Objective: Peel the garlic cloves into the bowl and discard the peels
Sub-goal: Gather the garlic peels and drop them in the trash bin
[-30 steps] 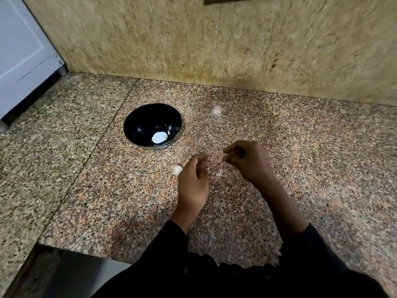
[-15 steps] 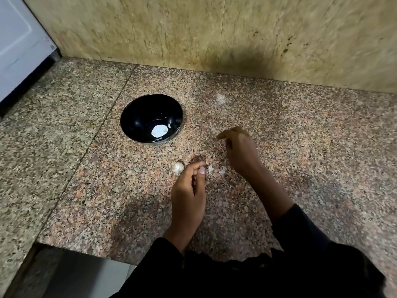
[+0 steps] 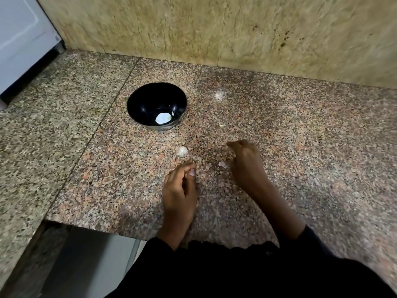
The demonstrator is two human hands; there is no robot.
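White clove [image 3: 182, 151] near black bowl [image 3: 137, 104]

Both hands are hovering low over the speckled granite counter [image 3: 300, 160]. The left hand [image 3: 179, 190] is curling its fingers toward the thumb; what it holds can't be made out. The right hand [image 3: 247, 162] is arching beside a peel scrap [image 3: 222, 164]. A garlic clove [image 3: 182, 151] is lying between the hands and the black bowl [image 3: 137, 104], where something white [image 3: 162, 118] is sitting.

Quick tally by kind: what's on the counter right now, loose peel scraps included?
Round black bowl: 1
Whole white unpeeled garlic clove on the granite: 1
Loose papery peel scraps: 3 visible
White piece in the bowl: 1
Total: 6
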